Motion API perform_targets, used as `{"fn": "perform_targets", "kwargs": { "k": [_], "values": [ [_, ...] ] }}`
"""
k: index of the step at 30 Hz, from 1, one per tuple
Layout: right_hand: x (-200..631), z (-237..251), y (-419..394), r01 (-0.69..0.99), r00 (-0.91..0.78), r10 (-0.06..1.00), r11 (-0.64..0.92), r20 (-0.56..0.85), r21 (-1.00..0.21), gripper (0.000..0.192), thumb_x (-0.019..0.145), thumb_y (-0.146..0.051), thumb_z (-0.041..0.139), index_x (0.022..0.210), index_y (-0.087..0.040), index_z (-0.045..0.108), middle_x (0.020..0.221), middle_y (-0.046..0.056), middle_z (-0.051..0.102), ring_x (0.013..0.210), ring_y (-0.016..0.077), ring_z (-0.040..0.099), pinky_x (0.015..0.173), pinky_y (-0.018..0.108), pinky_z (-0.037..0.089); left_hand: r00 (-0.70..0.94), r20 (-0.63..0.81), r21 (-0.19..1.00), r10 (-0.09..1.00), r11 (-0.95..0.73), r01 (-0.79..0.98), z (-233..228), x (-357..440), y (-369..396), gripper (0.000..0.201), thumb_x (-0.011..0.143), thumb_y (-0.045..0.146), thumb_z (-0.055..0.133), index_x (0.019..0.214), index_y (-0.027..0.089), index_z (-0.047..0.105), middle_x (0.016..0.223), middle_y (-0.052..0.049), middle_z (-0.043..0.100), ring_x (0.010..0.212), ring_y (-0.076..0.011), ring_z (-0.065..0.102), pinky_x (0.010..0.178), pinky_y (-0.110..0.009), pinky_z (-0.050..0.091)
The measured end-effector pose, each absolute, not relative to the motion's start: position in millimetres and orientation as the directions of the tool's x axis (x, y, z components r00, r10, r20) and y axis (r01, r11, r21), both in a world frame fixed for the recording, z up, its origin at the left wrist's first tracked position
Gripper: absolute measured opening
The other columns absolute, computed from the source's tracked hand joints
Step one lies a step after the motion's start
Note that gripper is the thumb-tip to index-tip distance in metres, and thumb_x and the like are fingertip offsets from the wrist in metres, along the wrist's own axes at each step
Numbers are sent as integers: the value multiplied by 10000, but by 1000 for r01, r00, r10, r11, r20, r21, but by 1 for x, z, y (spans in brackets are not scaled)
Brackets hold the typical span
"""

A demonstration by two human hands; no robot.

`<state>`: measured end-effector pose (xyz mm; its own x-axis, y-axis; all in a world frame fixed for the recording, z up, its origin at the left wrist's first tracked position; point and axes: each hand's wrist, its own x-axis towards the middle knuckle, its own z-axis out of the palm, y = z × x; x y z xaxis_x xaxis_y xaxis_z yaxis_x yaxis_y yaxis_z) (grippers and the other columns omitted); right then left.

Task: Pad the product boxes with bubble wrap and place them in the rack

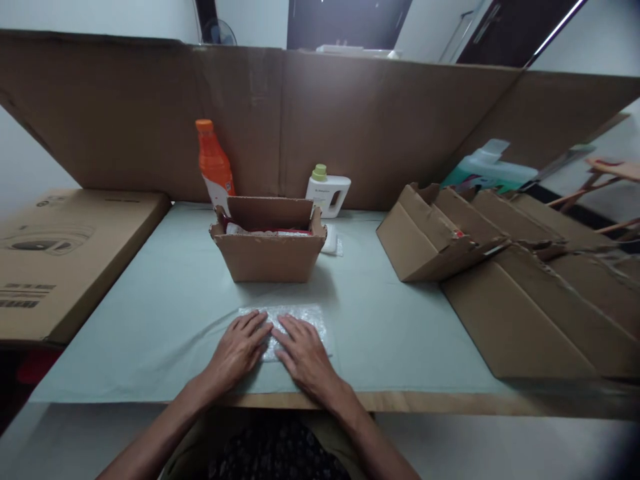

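A clear sheet of bubble wrap (313,316) lies flat on the pale green cloth near the table's front. My left hand (243,341) rests on its left part, fingers stretched forward. On its right part my right hand (301,348) lies with the fingers spread. Both palms face down, and the thumbs nearly meet in the middle. Just beyond the wrap stands an open cardboard box (270,259) with whitish and red items inside, mostly hidden by its front wall. A small white packet (330,240) sits behind that box's right side.
An orange bottle (213,163) and a white jug with a green cap (327,191) stand at the back. Several open cardboard boxes (530,320) crowd the right side. A large flat carton (75,260) lies left. A tall cardboard panel (240,100) closes off the rear.
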<state>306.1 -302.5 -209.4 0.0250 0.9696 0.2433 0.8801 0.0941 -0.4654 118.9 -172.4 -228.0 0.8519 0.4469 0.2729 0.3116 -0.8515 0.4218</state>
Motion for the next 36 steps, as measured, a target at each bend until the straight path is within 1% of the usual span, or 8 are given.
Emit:
{"fn": "perform_targets", "kwargs": {
  "k": [4, 8, 13, 18, 22, 26, 30, 36],
  "values": [
    [347, -214, -331, 886, 268, 933, -141, 241, -442, 301, 988, -275, 498, 1196, -207, 705, 1324, 119, 681, 1278, 299, 576, 1036, 509, 447, 850, 308, 486, 428, -838, 246, -236, 98, -155, 373, 964, 243, 481, 1310, 228, 620, 1431, -124, 588, 1343, -267, 532, 1074, -464, 492],
    [376, -206, -331, 867, 399, 868, -252, 295, -430, 322, 970, -277, 495, 1217, -187, 681, 1265, 138, 702, 1221, 288, 605, 1016, 471, 445, 711, 326, 457, 623, -762, 459, -236, 92, -139, 429, 916, 267, 533, 1332, 179, 595, 1432, -166, 568, 1368, -336, 489, 1108, -559, 434],
    [366, -208, -292, 825, 411, 882, -252, 231, -507, 182, 831, -259, 645, 990, -185, 695, 1285, 170, 677, 1227, 332, 578, 990, 481, 441, 671, 269, 426, 691, -710, 560, -238, 108, -138, 278, 728, 233, 673, 994, 153, 693, 1386, -204, 582, 1391, -438, 426, 1074, -620, 429],
    [357, -192, -292, 795, 381, 878, -151, 289, -587, 163, 848, -179, 546, 978, -229, 630, 1072, 55, 741, 1019, 229, 670, 902, 379, 501, 600, 410, 506, 687, -719, 477, -213, 114, -149, 180, 730, 86, 561, 863, 202, 588, 1313, -138, 629, 1243, -306, 579, 1005, -508, 508],
    [361, -172, -320, 824, 312, 830, 6, 462, -567, 416, 852, -108, 487, 1234, -241, 583, 1096, 65, 720, 1131, 238, 628, 1000, 423, 468, 573, 641, 408, 511, -859, 310, -187, 108, -151, 224, 779, 41, 530, 916, 215, 561, 1368, -114, 605, 1328, -284, 520, 1074, -502, 444],
    [385, -182, -367, 904, 117, 930, 47, 350, -426, 621, 742, -62, 496, 1328, -244, 596, 1287, 87, 683, 1317, 288, 532, 1046, 502, 442, 826, 508, 349, 244, -935, 62, -188, 79, -154, 424, 775, 69, 515, 1174, 209, 554, 1259, -107, 683, 1268, -269, 581, 1061, -494, 456],
    [393, -193, -382, 910, 224, 930, -91, 293, -404, 490, 842, -162, 514, 1316, -216, 628, 1377, 115, 639, 1347, 308, 520, 1049, 530, 447, 840, 430, 416, 332, -898, 142, -192, 69, -163, 653, 875, 234, 547, 1496, 200, 350, 1418, -153, 573, 1366, -306, 489, 1123, -552, 401],
    [326, -192, -310, 908, 47, 971, 56, 234, -416, 399, 948, -239, 548, 1338, -212, 628, 1457, 118, 580, 1367, 264, 503, 1107, 474, 416, 882, 300, 404, 363, -886, 227, -215, 125, -161, 398, 934, 218, 504, 1318, 186, 606, 1417, -160, 585, 1348, -327, 500, 1089, -566, 440]
  ]
}}
